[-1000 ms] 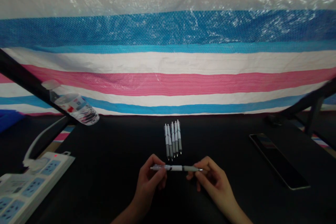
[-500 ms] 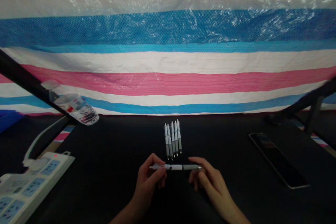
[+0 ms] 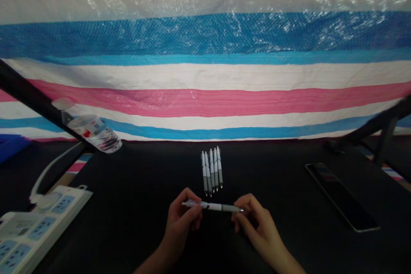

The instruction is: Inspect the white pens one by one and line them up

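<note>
A white pen with a grey grip lies crosswise between my two hands, above the black table. My left hand pinches its clip end between thumb and fingers. At the metal tip, my right hand has its thumb and fingers closed around the end of the pen. Just beyond the hands, several similar white and grey pens lie side by side on the table, tips toward me.
On the right lies a dark phone. A white power strip with a plugged-in cable sits at the left. Behind it a clear plastic bottle leans by a black bar. A striped plastic sheet hangs at the back.
The pen's tip end has dipped slightly. My right thumb and fingers have drawn closer together at the tip. My left hand keeps its pinch, and the row of pens is unmoved.
</note>
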Motion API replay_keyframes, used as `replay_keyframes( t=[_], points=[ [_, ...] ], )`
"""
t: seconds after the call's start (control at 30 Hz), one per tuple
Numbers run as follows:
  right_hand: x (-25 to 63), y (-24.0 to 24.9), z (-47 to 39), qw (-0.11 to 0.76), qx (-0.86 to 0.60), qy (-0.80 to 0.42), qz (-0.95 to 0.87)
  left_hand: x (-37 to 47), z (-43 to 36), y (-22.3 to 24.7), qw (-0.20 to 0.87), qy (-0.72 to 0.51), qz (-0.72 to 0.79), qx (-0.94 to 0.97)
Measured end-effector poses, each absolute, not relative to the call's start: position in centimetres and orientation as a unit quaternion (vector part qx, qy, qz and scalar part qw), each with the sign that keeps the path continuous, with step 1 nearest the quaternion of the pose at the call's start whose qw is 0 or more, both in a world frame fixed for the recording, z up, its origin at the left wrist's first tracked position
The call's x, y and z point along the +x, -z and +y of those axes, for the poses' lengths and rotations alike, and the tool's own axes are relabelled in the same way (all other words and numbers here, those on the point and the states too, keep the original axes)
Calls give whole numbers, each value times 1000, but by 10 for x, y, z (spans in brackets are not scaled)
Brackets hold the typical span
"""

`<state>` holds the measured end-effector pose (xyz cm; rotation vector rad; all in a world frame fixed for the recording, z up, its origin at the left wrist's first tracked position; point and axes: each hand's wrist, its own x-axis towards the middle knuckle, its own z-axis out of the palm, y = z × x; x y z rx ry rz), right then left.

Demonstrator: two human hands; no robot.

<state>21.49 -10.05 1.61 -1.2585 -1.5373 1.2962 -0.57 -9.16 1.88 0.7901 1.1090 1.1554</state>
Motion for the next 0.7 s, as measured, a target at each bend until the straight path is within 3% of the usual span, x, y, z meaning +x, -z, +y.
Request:
replay_keyframes(
  t=[0.27,0.57,0.7],
  points=[
    [218,-22,-102,338,-465,-522,-630,-7,-92,-20,634,-500,476,347],
    [221,-16,-101,330,-499,-402,-693,-7,-93,-17,633,-474,476,384],
    [218,-18,-101,307,-494,-403,-707,-4,-90,-17,624,-495,474,375]
  ],
)
